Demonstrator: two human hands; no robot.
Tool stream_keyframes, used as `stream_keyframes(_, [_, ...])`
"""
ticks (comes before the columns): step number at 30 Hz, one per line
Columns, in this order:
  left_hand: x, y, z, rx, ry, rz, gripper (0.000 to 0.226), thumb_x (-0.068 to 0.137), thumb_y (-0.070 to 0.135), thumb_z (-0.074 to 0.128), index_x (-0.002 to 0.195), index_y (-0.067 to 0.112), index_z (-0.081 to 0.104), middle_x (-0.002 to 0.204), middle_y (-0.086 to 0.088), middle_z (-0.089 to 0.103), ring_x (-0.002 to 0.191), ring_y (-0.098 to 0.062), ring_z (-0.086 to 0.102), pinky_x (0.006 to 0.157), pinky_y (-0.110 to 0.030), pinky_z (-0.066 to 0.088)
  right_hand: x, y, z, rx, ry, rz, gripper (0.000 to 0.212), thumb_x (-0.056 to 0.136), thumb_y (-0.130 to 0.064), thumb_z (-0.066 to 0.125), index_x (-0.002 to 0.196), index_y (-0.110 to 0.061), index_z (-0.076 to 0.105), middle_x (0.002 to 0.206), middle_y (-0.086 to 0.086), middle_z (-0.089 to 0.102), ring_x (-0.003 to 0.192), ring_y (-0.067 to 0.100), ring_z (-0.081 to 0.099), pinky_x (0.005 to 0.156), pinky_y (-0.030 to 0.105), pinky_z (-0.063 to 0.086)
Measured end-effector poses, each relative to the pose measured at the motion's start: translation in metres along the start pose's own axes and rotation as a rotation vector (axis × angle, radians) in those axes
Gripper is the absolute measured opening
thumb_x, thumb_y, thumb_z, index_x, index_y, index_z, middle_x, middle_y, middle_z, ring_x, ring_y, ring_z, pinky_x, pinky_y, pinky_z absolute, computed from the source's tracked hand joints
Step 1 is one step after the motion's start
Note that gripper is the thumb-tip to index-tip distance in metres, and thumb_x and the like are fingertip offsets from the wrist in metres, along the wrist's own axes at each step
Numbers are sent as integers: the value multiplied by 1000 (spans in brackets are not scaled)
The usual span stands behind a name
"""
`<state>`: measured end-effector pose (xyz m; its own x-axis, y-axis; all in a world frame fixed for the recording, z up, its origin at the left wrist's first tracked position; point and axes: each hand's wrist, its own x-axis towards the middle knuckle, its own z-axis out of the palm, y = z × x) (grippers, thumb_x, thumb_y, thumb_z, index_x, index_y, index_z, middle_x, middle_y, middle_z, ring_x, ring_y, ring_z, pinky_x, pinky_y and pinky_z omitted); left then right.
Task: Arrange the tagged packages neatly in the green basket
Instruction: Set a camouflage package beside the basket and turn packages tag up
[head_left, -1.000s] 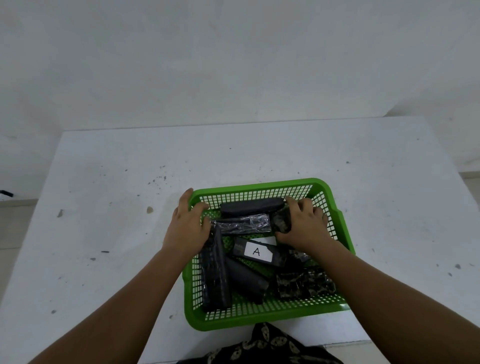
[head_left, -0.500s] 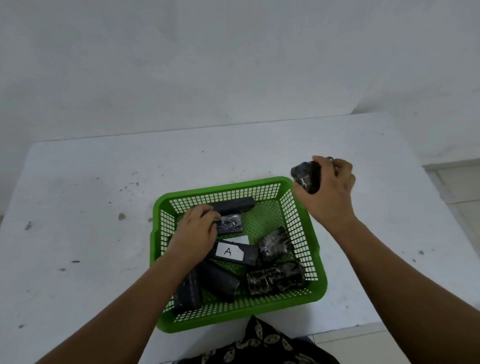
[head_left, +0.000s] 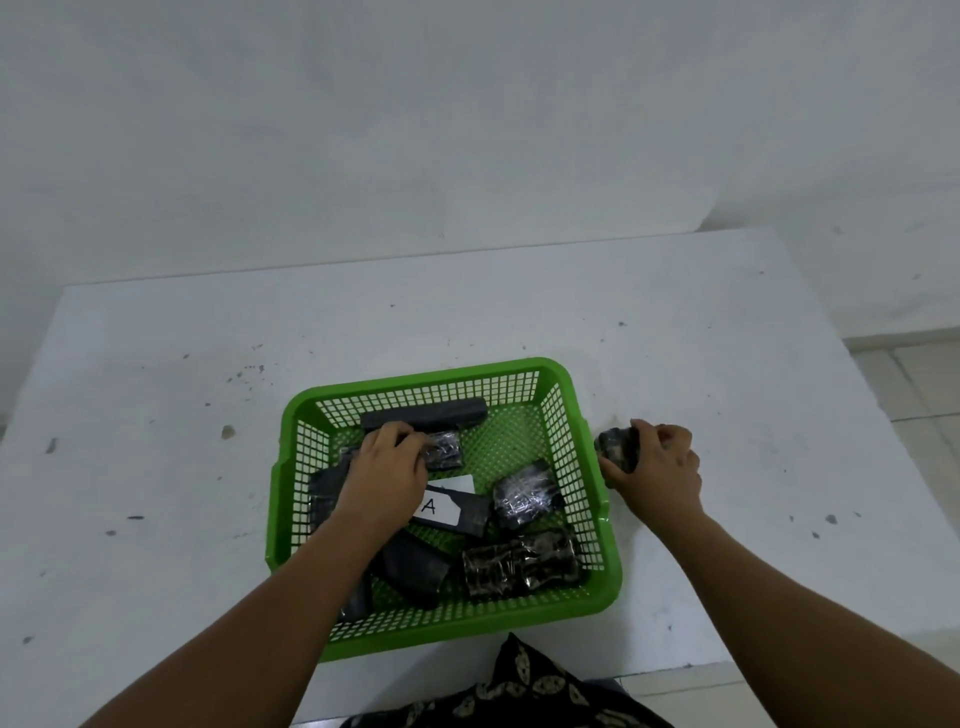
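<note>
right hand (head_left: 655, 462) clamps a shiny black wrapped package (head_left: 615, 449) beside the green mesh plastic basket (head_left: 576, 395); left hand (head_left: 387, 470) grips another inside; next, clearing space.

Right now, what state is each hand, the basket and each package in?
Left hand: inside the basket, closed on a shiny wrapped package.
Right hand: outside the basket, gripping a dark wrapped package at the table.
Green basket: upright on the white table, packages loose inside.
Package tagged A: lying flat, label up.
Long black package: lying along the far wall.
</note>
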<state>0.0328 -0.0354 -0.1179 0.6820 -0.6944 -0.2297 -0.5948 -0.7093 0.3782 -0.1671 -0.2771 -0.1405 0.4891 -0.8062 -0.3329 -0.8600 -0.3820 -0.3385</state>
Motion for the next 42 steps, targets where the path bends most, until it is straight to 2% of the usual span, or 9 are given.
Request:
stream_keyframes(5, [1, -9, -6, 46, 118, -71, 29, 89, 19, 50, 117, 16, 58, 118, -10, 51, 110, -30, 46, 98, -46, 40, 5, -13, -9, 54, 89, 20, 57, 88, -60, 46, 133, -24, 47, 138, 13, 37, 132, 40, 32, 112, 60, 13])
stream_keyframes(10, [6, -27, -16, 84, 73, -123, 30, 89, 23, 51, 117, 16, 58, 116, -9, 59, 106, -29, 55, 96, -44, 42, 3, -47, -31, 268, 149, -209, 39, 94, -41, 49, 126, -21, 53, 132, 14, 43, 126, 34, 37, 108, 50, 27])
stream_keyframes(15, [8, -36, -25, 58, 70, -154, 17, 88, 23, 53, 100, 12, 59, 99, -10, 63, 90, -30, 60, 78, -40, 49, -7, -81, -26, 197, 147, -496, 31, 91, -26, 54, 122, -18, 55, 122, 10, 47, 118, 28, 40, 102, 50, 32])
stream_keyframes(20, [9, -45, -26, 130, -145, -184, 40, 87, 30, 55, 122, 13, 49, 117, -14, 58, 103, -31, 58, 85, -41, 49, -23, -102, -8, 2, 131, -699, 28, 85, -29, 48, 106, -19, 64, 113, 5, 56, 112, 24, 48, 99, 41, 30])
stream_keyframes(28, [14, -54, -26, 85, -295, -118, 55, 82, 23, 62, 132, 12, 42, 124, -16, 53, 111, -31, 54, 92, -40, 47, -45, -127, 27, -249, -358, -802, 30, 95, -42, 45, 116, -25, 58, 123, 0, 56, 118, 23, 47, 103, 43, 29])
stream_keyframes(33, [6, -53, -36, 30, -201, -95, 43, 87, 25, 57, 127, 12, 49, 123, -14, 52, 112, -30, 51, 94, -41, 46, -55, -126, 39, -286, -408, -826, 37, 90, -54, 46, 108, -25, 59, 114, 1, 58, 108, 22, 48, 96, 41, 33])
stream_keyframes(37, [-15, -37, -42, 108, -78, 61, 27, 89, 31, 51, 112, 18, 57, 116, -5, 50, 109, -24, 45, 95, -40, 43, -61, -125, 33, -241, -535, -847, 38, 88, -55, 53, 91, -18, 61, 91, 4, 62, 81, 20, 54, 71, 32, 44])
stream_keyframes(39, [-24, -27, -37, 123, -135, 148, 25, 91, 33, 47, 110, 22, 58, 114, -2, 51, 109, -22, 45, 96, -40, 41, -63, -120, 30, -267, -584, -832, 39, 85, -57, 55, 91, -19, 60, 91, 4, 62, 78, 19, 55, 66, 31, 43])
stream_keyframes(42, [-30, -20, -22, 152, -288, 219, 29, 93, 35, 44, 119, 26, 56, 119, -1, 52, 114, -22, 45, 97, -40, 39, -67, -110, 29, -329, -636, -829, 47, 82, -62, 57, 103, -20, 60, 105, 4, 61, 93, 22, 56, 73, 31, 43])
